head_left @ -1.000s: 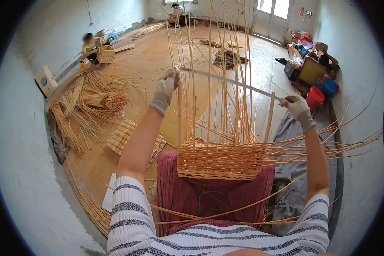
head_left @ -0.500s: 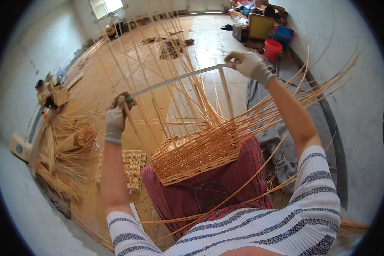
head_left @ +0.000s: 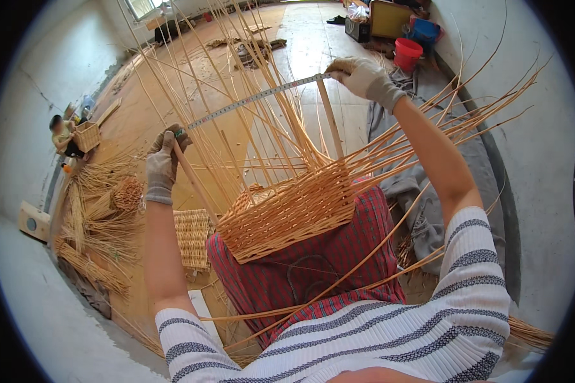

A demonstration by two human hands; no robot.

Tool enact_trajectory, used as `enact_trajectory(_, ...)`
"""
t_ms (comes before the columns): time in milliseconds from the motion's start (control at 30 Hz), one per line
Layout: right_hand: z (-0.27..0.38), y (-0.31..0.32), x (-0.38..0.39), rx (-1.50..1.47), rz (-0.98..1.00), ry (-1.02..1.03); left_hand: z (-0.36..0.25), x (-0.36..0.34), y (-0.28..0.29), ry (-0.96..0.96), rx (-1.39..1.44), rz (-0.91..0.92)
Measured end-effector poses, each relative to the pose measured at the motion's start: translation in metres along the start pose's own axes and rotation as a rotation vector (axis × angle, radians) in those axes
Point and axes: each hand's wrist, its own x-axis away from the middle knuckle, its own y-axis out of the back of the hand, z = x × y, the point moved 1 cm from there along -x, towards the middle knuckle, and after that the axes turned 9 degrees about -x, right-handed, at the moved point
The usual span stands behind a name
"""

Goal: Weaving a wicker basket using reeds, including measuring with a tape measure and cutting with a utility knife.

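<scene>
A half-woven wicker basket point(head_left: 287, 210) rests tilted on the red checked cloth point(head_left: 313, 274) over my lap, with thick corner stakes and long thin canes rising from it. Above it a tape measure point(head_left: 255, 97) is stretched from side to side. My left hand point(head_left: 165, 156), in a work glove, is closed around the tape's case at the top of the left corner stake. The tape's other end is pinched by my gloved right hand point(head_left: 364, 78) at the top of the right corner stake point(head_left: 329, 118). Fingertips partly hide both tape ends.
Bundles of cane point(head_left: 102, 204) lie along the left wall, beside a flat woven panel point(head_left: 193, 239). Another person point(head_left: 64, 135) sits far left with a small basket point(head_left: 87, 136). A red bucket point(head_left: 407, 54) and grey cloth point(head_left: 421, 210) are at the right. Long canes stick out rightward.
Both hands have risen slightly and shifted left in the picture, keeping the tape taut between the stakes. The basket also appears a little higher and further left.
</scene>
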Motion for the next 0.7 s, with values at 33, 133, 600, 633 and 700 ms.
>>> enact_trajectory(33,-0.002,-0.002,0.0,-0.034,0.001,-0.021,0.0,0.0,0.0,0.0,0.001,0.007)
enact_trajectory(133,-0.007,-0.007,-0.001,-0.062,-0.011,-0.002,0.0,0.0,0.0,0.009,-0.002,0.002)
enact_trajectory(600,0.026,-0.04,0.073,-0.791,0.319,-0.257,0.043,0.056,-0.008,0.083,0.063,-0.053)
enact_trajectory(633,0.029,-0.048,0.096,-0.847,0.315,-0.334,0.054,0.071,-0.011,0.149,0.119,-0.065)
enact_trajectory(700,0.041,-0.068,0.147,-1.002,0.367,-0.358,0.074,0.106,-0.014,0.266,0.126,-0.045)
